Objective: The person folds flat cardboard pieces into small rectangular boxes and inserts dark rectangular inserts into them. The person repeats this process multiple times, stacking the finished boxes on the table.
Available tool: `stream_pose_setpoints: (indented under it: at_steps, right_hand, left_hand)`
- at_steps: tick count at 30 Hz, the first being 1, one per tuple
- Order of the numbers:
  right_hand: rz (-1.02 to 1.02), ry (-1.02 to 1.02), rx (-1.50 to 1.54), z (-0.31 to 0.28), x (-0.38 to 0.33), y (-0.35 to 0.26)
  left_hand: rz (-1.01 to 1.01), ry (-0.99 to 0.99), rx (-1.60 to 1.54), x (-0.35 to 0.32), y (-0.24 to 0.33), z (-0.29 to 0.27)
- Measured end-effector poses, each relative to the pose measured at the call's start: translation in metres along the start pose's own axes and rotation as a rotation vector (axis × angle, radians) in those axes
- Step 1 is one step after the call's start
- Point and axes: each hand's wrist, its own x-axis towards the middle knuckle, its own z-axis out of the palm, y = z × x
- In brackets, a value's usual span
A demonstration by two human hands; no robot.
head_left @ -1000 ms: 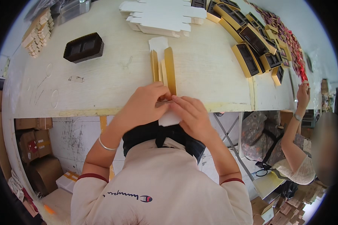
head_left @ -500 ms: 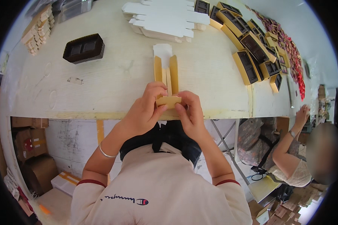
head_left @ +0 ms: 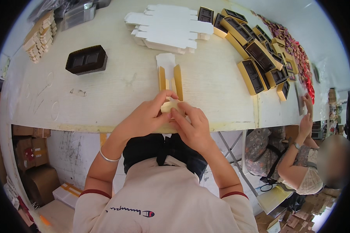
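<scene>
A partly folded gold cardboard box lies before me near the table's front edge. Its two long gold walls stand up, and its white far flap is spread flat. My left hand pinches the near end panel from the left, index finger over the box. My right hand grips the same end from the right, thumb and fingers pressed on the panel. Beyond the box sits a stack of flat white box blanks. At the left rests a pile of dark brown plastic trays.
Several gold boxes with dark trays are heaped at the right. Red wrapped pieces spread behind them. Folded card pieces and clear plastic containers stand at the far left. Another person's hand is at the table's right edge.
The box's near end panel has tilted and its pale inner side now shows. My right fingers have moved left over it. The other person's hands have shifted at the right edge.
</scene>
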Motion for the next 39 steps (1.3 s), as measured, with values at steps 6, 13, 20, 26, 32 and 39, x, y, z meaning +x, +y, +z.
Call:
stream_pose_setpoints:
  at_steps: [6,13,20,26,32,39]
  right_hand:
    - [0.064,-0.159,0.006,-0.002,0.001,0.006]
    - [0.220,-0.367,0.193,-0.009,0.011,0.008]
    - [0.140,-0.303,0.054,-0.012,0.006,0.005]
    - [0.239,-0.476,0.423,-0.017,0.007,0.014]
    - [0.227,-0.306,0.076,-0.051,0.015,0.037]
    - [0.108,-0.326,0.017,-0.052,-0.008,0.034]
  left_hand:
    - [0.364,0.396,0.413,-0.011,-0.008,0.025]
    - [0.331,0.241,0.599,-0.010,-0.012,0.017]
    - [0.334,0.171,0.643,-0.007,-0.008,0.013]
    - [0.352,0.213,0.742,-0.005,-0.007,0.024]
    - [0.497,0.161,0.825,-0.005,-0.005,0.011]
    - [0.403,0.222,0.517,0.001,0.000,-0.002]
